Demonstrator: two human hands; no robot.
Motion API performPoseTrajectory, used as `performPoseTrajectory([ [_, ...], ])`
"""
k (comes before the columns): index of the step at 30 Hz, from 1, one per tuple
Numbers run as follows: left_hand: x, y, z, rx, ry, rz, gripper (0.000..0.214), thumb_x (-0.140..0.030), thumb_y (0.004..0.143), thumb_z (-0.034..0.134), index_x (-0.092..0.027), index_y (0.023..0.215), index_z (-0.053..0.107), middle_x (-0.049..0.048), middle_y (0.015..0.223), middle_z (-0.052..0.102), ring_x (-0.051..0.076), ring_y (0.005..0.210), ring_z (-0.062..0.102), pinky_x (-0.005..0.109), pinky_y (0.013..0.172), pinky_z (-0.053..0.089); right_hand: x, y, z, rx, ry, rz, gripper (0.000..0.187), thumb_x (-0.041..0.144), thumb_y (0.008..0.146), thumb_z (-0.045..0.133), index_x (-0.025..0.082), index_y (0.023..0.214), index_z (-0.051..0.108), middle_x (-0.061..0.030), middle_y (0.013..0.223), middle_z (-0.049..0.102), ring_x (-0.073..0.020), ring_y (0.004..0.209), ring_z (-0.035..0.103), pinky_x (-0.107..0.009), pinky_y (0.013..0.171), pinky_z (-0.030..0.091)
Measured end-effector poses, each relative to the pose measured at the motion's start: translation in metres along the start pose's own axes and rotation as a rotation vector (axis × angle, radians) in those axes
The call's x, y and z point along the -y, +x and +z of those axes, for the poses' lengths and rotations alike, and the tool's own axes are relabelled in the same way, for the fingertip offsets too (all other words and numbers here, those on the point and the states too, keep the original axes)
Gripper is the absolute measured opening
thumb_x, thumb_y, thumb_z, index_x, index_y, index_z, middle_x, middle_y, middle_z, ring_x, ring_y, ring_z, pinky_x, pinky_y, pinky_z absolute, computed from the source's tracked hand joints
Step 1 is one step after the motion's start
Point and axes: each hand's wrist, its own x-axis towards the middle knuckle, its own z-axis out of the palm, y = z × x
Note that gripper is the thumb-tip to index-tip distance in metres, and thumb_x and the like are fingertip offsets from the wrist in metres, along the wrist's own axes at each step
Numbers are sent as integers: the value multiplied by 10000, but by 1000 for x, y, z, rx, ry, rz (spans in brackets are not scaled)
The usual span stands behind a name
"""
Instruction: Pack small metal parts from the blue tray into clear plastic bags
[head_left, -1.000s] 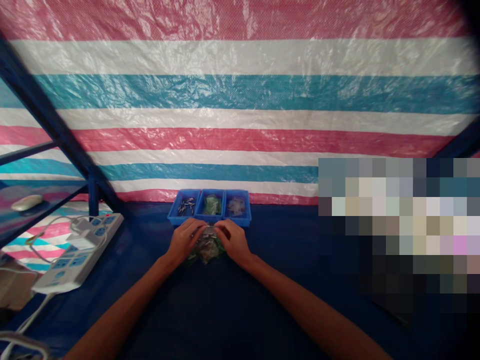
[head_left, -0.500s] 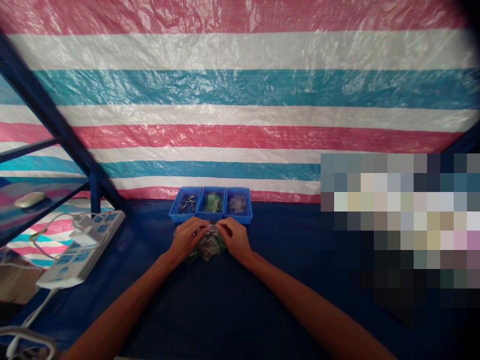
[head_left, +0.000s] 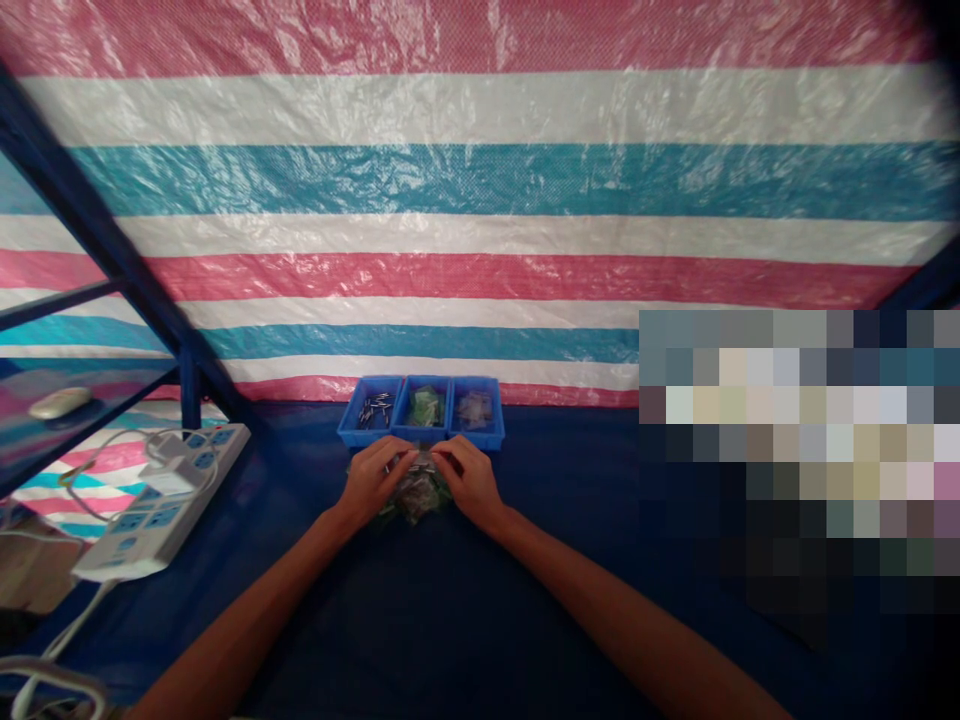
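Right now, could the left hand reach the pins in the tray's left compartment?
Probably yes: the left hand rests just in front of the tray, with nothing between it and the pins, though it would first have to release the plastic bag.

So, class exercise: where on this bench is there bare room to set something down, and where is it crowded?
Dark blue sheet lies bare between the forearms, between the power strip and blue three-part tray, and right of the tray up to the blurred area. The tray's front is crowded: left hand, right hand and plastic bag bunch there.
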Motion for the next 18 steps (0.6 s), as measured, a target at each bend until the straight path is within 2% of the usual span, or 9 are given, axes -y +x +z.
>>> performPoseTrajectory([
  [3, -2, 0, -1, -7, -5, -6, 188, -301, 886, 501, -163, 851, 622, 35, 776, 647, 138, 701, 601, 241, 668, 476, -1, 0, 1, 16, -15, 3, 202, 301, 907, 462, 190, 879, 628, -39, 798, 594, -148, 711, 538, -250, 690, 413],
  [6, -3, 1, -1, -18, -40, -20, 192, -298, 884, 504, -171, 886, 650, 51, 854, 678, 157, 780, 625, 260, 728, 494, -1, 1, 1, 13, -24, -2, 213, 300, 910, 450, 190, 859, 625, -37, 785, 591, -151, 723, 542, -251, 690, 410],
  [10, -2, 2, -1, -31, -106, -107, 213, -311, 875, 519, -186, 939, 679, 50, 930, 706, 183, 856, 649, 287, 783, 513, 2, -1, 2, -1, -32, 0, 229, 319, 901, 454, 192, 845, 636, -40, 763, 597, -151, 690, 544, -257, 673, 415],
  [14, -1, 3, -3, -38, -193, -239, 247, -329, 888, 491, -190, 974, 676, 32, 942, 712, 150, 696, 661, 252, 655, 534, 3, -5, -6, -176, -41, 19, 299, 339, 898, 426, 178, 764, 640, -50, 663, 581, -159, 607, 532, -286, 635, 415],
  [17, -2, 2, -4, -40, -220, -267, 238, -315, 892, 483, -188, 967, 670, 27, 928, 711, 136, 659, 653, 239, 647, 529, 1, 0, -28, -320, -42, 55, 392, 383, 903, 390, 168, 678, 629, -70, 621, 555, -181, 608, 543, -320, 621, 422],
  [18, -1, 2, -3, -51, -224, -264, 233, -313, 892, 485, -186, 962, 666, 28, 913, 712, 137, 663, 653, 237, 647, 527, 0, 3, -38, -305, -22, 78, 417, 389, 915, 368, 160, 690, 635, -84, 650, 567, -193, 651, 561, -328, 632, 434],
])
